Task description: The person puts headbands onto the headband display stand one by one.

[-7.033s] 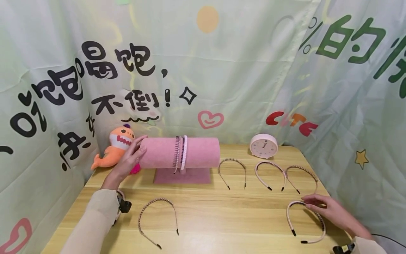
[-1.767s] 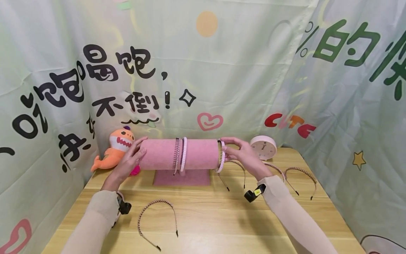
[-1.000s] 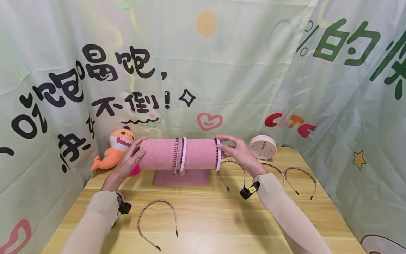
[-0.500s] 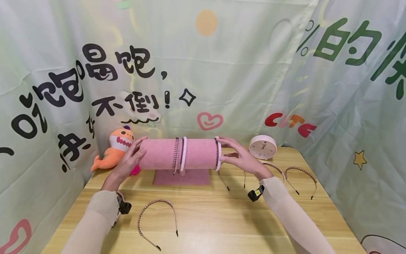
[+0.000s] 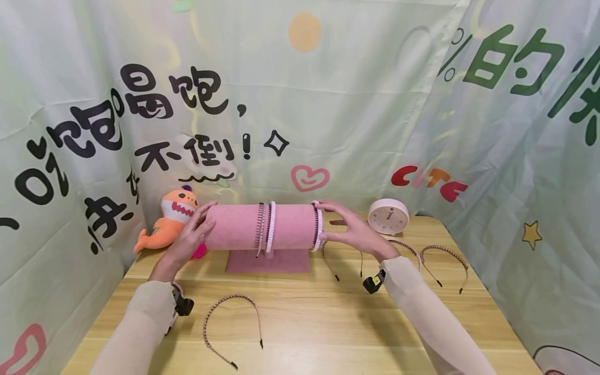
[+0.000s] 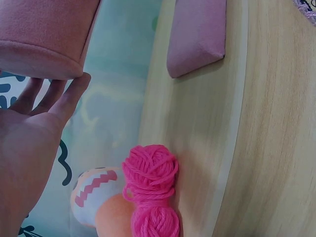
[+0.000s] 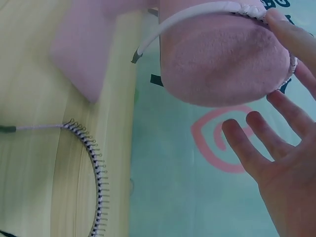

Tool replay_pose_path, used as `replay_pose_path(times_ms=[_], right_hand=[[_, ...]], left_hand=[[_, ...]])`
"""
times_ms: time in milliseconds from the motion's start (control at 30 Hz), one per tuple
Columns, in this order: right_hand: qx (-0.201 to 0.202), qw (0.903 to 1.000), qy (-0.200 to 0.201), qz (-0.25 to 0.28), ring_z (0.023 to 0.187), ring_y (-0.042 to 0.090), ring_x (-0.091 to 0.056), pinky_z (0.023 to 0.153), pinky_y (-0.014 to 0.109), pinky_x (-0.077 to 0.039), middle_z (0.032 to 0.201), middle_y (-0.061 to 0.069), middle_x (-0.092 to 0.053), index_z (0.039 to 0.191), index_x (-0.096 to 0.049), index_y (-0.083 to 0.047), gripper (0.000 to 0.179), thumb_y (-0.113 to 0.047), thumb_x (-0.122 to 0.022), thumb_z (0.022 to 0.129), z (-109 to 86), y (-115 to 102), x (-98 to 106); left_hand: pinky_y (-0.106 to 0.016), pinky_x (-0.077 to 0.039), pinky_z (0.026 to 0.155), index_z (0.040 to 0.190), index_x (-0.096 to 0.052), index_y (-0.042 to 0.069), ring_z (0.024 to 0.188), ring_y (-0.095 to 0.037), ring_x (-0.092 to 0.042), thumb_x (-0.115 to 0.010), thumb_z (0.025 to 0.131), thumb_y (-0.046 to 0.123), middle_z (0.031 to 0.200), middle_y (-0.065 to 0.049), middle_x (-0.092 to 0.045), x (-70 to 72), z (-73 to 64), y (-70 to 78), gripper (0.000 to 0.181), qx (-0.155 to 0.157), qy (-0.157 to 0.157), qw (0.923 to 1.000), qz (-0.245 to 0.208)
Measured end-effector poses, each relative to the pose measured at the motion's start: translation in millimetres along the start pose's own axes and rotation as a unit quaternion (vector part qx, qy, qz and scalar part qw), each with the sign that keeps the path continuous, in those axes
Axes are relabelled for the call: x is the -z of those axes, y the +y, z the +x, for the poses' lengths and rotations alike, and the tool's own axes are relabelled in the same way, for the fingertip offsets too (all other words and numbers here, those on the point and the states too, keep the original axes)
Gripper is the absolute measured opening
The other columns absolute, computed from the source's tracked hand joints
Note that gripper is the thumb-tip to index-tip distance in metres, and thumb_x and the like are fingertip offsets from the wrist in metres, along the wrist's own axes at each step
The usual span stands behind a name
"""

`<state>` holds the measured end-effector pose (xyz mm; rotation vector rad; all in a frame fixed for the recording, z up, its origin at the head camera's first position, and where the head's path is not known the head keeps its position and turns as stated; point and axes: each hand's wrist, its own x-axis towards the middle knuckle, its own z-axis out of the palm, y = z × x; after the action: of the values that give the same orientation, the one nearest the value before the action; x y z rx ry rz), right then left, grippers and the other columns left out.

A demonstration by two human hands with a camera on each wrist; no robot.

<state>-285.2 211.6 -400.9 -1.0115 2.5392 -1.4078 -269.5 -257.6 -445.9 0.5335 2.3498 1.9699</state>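
A pink cylindrical headband stand bears several headbands at its middle, among them a white one. My left hand touches the roll's left end; in the left wrist view its straight fingers reach the end's edge. Near the right end another white headband sits over the roll, its dark tip hanging below in the right wrist view. My right hand presses that headband's outer edge, thumb and forefinger spread apart along it. The other fingers stay straight, clear of the roll.
A beaded headband lies at the table's front left, and another shows partly beneath the left wrist. More headbands lie to the right, near a white clock. An orange plush shark and pink yarn are at back left.
My right hand has brought the white headband from the table's right front to the roll's right end. Lately it has slid slightly left, with thumb and forefinger spreading. My left hand is unmoved.
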Motion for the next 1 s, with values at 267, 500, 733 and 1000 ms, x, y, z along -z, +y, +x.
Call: replay_pose_path(times_ms=[267,500,733,1000], right_hand=[[-0.016,0.9994,0.005,-0.029,0.161,0.024,-0.038,0.128,0.06,-0.035,0.172,-0.011,-0.042,0.16,-0.049,-0.044,0.073,-0.043,-0.085,0.097,10.4,-5,-7],[-0.013,0.9991,0.005,-0.041,0.158,0.024,-0.041,0.127,0.064,-0.034,0.167,-0.012,-0.047,0.158,-0.052,-0.044,0.07,-0.047,-0.084,0.096,19.3,-9,-10],[-0.017,0.998,0.007,-0.06,0.158,0.025,-0.042,0.127,0.066,-0.033,0.166,-0.01,-0.05,0.157,-0.054,-0.043,0.071,-0.047,-0.086,0.095,26.6,-16,-15],[0.003,0.994,0.005,-0.109,0.152,0.026,-0.048,0.125,0.059,-0.038,0.16,-0.007,-0.057,0.155,-0.058,-0.037,0.071,-0.048,-0.088,0.092,40.9,-22,-22]], left_hand=[[-0.01,-0.037,0.11,0.174,-0.022,0.022,0.162,-0.037,-0.021,-0.043,0.119,0.032,0.178,-0.015,-0.019,0.2,-0.3,-0.7,0.06,0.008,0.0,0.9999,0.007],[-0.01,-0.038,0.108,0.174,-0.022,0.021,0.161,-0.036,-0.023,-0.043,0.119,0.032,0.178,-0.016,-0.02,0.2,-1.0,-0.2,0.06,0.006,0.003,0.9999,0.01],[-0.018,-0.036,0.118,0.174,-0.022,0.022,0.163,-0.036,-0.02,-0.043,0.119,0.033,0.179,-0.014,-0.018,0.3,-0.5,0.6,0.06,0.009,0.001,0.9999,0.013],[-0.059,-0.022,0.132,0.174,-0.021,0.021,0.163,-0.037,-0.019,-0.042,0.119,0.031,0.179,-0.015,-0.017,-0.5,0.4,-0.2,0.06,0.008,0.001,0.9999,0.01]])
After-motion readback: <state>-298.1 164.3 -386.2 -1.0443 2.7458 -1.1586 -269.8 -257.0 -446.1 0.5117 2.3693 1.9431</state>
